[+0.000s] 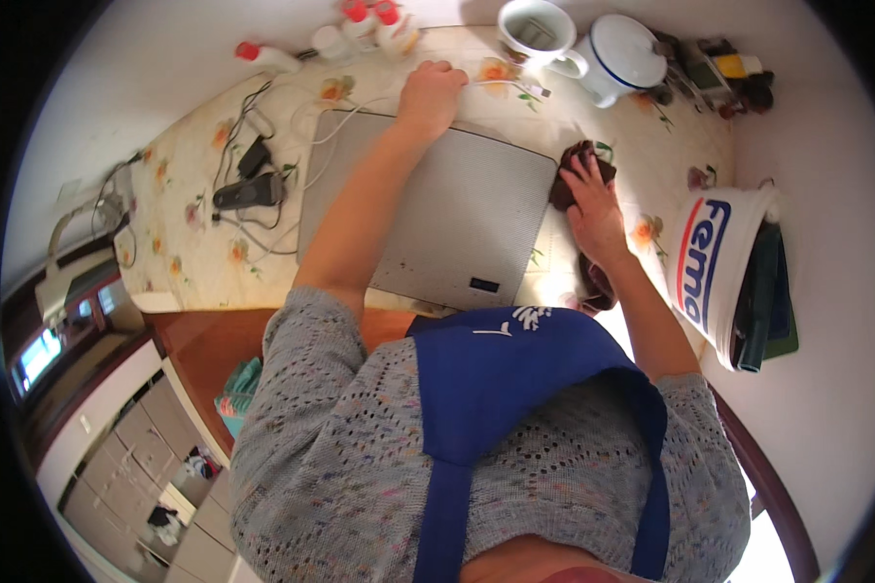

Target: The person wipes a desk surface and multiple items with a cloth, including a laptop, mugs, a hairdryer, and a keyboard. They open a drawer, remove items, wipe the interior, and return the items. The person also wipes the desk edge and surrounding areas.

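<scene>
A closed silver-grey laptop (452, 211) with a dark label near its front edge lies on the flowered tablecloth (189, 248). Past its back edge, my left hand (432, 95) is curled over a white cable (507, 84). The cable comes out on both sides of the fingers, with its USB plug to the right; the grip itself is partly hidden. My right hand (596, 200) presses on a bunched dark brown cloth (563, 189) at the laptop's right edge, fingers spread over it. More dark cloth shows below that wrist.
Left of the laptop lie a black electric shaver (249, 192), a black adapter (254, 157) and tangled cords. Red-capped bottles (394, 33), a white mug (536, 33) and a lidded white pot (622, 55) line the back. A white bucket (714, 270) holding dark folders stands right.
</scene>
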The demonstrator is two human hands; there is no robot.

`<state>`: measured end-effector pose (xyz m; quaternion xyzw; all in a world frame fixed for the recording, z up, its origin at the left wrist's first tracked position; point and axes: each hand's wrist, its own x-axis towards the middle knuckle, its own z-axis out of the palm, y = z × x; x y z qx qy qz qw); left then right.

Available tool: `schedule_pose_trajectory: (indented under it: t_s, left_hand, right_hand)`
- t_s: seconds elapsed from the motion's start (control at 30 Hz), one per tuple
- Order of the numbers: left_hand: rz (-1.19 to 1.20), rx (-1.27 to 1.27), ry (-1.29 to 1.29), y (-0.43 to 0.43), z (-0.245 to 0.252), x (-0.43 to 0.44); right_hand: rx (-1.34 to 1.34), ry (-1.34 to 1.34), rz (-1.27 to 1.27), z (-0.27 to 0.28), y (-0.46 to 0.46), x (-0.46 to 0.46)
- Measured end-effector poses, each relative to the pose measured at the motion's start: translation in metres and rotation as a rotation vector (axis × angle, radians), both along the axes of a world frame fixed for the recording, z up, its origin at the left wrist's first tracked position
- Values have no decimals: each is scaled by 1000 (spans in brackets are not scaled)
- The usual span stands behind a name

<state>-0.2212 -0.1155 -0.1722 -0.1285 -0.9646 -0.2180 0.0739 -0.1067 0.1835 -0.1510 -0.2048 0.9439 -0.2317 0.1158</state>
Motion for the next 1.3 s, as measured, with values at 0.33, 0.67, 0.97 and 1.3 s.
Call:
schedule_pose_trajectory:
  t_s: [0.33, 0.67, 0.97, 1.3]
  left_hand:
    - [142, -249, -192, -58, 23, 32]
    - [315, -172, -164, -101, 14, 34]
    - [356, -54, 44, -87, 14, 86]
    - [571, -29, -101, -73, 51, 252]
  right_hand:
    - [-361, -236, 98, 8, -21, -75]
    - [-309, -319, 233, 5, -115, -142]
    - [-56, 217, 326, -21, -188, -182]
    - [211, -237, 191, 35, -129, -134]
